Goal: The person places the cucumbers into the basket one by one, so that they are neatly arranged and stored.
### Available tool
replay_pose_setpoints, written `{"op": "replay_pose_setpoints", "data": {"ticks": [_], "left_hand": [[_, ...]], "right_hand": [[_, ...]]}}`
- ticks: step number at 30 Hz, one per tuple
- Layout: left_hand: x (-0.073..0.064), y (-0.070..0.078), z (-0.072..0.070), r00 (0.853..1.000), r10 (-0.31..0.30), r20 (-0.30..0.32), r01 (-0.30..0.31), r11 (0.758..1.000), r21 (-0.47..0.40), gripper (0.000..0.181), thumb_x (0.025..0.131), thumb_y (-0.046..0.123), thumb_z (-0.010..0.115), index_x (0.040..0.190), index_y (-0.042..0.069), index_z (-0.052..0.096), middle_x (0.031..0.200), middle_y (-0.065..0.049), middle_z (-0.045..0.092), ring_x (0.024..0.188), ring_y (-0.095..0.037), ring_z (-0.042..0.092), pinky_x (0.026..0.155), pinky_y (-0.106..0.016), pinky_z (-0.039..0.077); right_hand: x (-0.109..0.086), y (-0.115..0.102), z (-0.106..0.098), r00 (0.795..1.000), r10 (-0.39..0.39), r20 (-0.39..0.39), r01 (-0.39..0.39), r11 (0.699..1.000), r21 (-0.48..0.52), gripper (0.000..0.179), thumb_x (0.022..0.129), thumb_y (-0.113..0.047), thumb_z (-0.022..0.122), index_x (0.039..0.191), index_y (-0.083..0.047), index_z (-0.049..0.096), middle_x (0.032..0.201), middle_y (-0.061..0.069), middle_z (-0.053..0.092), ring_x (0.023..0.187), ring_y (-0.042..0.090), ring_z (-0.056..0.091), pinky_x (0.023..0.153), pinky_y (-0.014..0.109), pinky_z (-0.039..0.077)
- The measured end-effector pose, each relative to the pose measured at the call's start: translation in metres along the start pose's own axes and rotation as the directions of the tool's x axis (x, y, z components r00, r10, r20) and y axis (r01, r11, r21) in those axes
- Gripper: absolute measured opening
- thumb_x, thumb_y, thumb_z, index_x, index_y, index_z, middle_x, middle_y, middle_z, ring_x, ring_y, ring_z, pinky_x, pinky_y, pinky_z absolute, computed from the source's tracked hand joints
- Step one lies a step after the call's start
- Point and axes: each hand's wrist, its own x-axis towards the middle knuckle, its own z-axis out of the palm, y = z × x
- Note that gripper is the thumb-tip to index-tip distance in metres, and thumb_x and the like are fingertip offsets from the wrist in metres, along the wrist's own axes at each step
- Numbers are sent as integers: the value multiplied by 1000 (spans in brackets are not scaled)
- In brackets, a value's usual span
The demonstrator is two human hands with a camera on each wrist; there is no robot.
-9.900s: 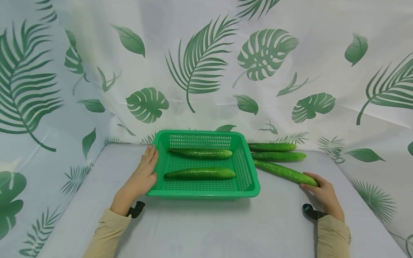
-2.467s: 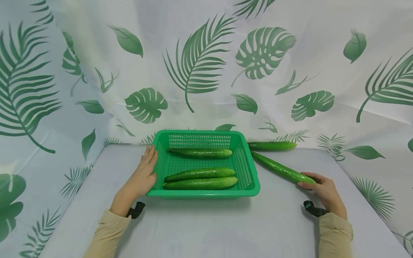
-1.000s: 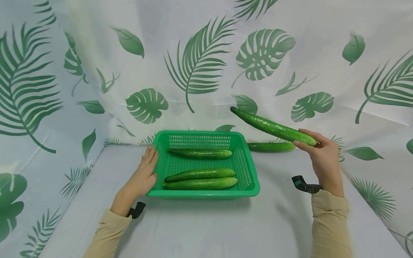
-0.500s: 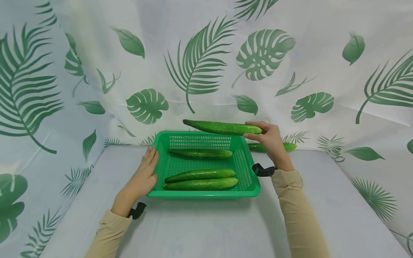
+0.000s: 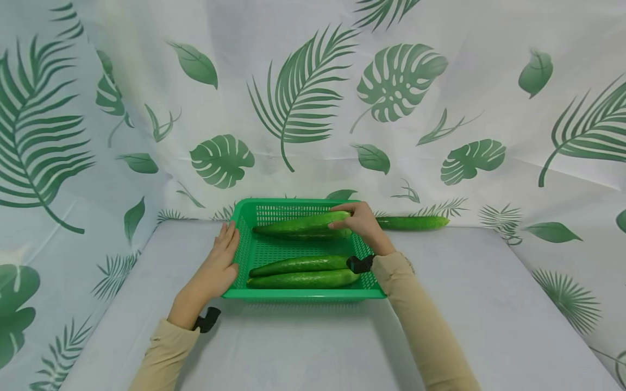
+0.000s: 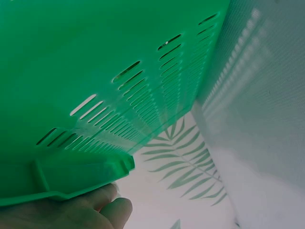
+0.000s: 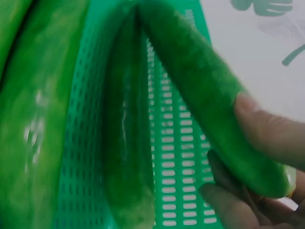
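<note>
My right hand (image 5: 363, 224) pinches the pale end of a long green cucumber (image 7: 205, 90), tilted inside the back of the green plastic basket (image 5: 303, 293). Its far tip meets or nearly meets another cucumber (image 7: 127, 124) lying at the back of the basket. Two more cucumbers, an upper one (image 5: 298, 265) and a lower one (image 5: 303, 278), lie side by side along the basket's front. My left hand (image 5: 215, 264) rests with straight fingers against the basket's left side; in the left wrist view its fingers (image 6: 116, 212) show under the rim.
One cucumber (image 5: 415, 222) lies on the table (image 5: 489, 304) right of the basket, by the back wall, its left end hidden. A leaf-printed white cloth (image 5: 313, 108) hangs behind and at the sides. Black cameras sit on both wrists.
My right hand has picked up a cucumber from the table at the right, carried it left and lowered it into the basket's back. Earlier, another cucumber joined the front one. The left hand stays put.
</note>
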Motion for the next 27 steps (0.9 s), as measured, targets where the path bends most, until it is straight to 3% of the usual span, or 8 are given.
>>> {"op": "replay_pose_setpoints", "data": {"ticks": [4,7,13,27], "left_hand": [[0,0,-1,1000,0,0,0,1000,-3,71,88,-1,35,153,-11,10,164,-20,-6,150,-32,-15,118,-57,2],[0,1,-2,1000,2,-2,-2,1000,-6,71,88,-2,35,153,-12,11,164,-21,-5,150,-33,-14,118,-58,2],[0,1,-1,1000,-1,3,1,1000,-4,71,88,-2,35,153,-11,11,164,-20,-6,150,-34,-13,118,-58,2],[-1,2,-1,1000,-10,8,10,1000,-10,71,89,-2,36,154,-10,9,164,-19,-6,150,-31,-15,119,-56,1]], "right_hand": [[3,-1,4,999,44,0,-44,999,-13,46,85,-7,77,130,-3,66,148,19,45,135,38,40,102,53,43],[4,0,6,998,70,1,-70,997,-26,46,84,-7,77,129,-3,66,150,21,43,140,40,34,105,55,41],[5,6,9,994,113,0,-113,990,-90,45,83,-6,79,126,-3,69,147,21,46,139,40,36,103,53,44],[3,8,12,984,176,24,-168,969,-181,38,80,-2,80,118,-2,73,128,21,62,116,39,56,94,51,51]]}}
